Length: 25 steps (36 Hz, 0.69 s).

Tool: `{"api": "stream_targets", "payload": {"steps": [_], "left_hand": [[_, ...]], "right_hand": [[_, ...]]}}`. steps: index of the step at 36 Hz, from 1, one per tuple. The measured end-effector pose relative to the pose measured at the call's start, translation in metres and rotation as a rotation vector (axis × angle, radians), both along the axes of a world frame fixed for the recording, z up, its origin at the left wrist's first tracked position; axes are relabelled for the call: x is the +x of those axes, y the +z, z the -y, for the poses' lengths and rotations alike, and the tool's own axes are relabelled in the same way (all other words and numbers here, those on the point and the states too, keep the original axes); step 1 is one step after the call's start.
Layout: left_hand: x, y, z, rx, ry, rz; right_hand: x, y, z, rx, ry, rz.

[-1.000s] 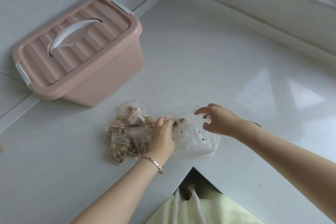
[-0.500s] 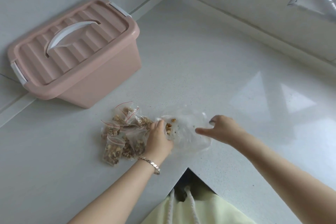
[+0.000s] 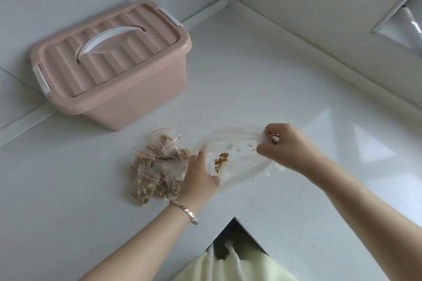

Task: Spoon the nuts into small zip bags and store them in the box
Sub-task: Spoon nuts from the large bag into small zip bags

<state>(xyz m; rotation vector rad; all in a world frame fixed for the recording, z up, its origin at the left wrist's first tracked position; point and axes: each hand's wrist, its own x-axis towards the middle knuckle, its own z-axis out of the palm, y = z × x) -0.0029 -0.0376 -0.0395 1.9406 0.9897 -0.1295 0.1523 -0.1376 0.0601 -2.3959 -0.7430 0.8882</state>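
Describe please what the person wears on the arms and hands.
Both forearms are bare, with no sleeves or gloves in view. The left hand has a thin silver-coloured bracelet of small linked pieces at its wrist. The right hand shows no wristwear; a small pinkish ring-like glint at one finger is unclear.

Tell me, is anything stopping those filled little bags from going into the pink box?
Yes: the pink box has its lid on, covering the opening. The counter between it and the filled zip bags shows nothing in the way. The left hand and right hand hold the large clear bag.
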Motion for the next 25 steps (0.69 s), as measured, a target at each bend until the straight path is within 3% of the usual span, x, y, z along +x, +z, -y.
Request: {"api": "stream_targets", "payload": {"steps": [4, 15, 25], "left_hand": [[0.004, 0.011, 0.004, -0.074, 0.025, 0.041], [-0.007, 0.016, 0.000, -0.097, 0.022, 0.032], [-0.012, 0.008, -0.001, -0.044, 0.004, -0.069]], "right_hand": [[-0.013, 0.016, -0.009, 0.018, 0.094, 0.034], [-0.012, 0.006, -0.013, 0.107, -0.001, -0.045], [-0.003, -0.026, 0.003, -0.100, -0.044, -0.046]]}}
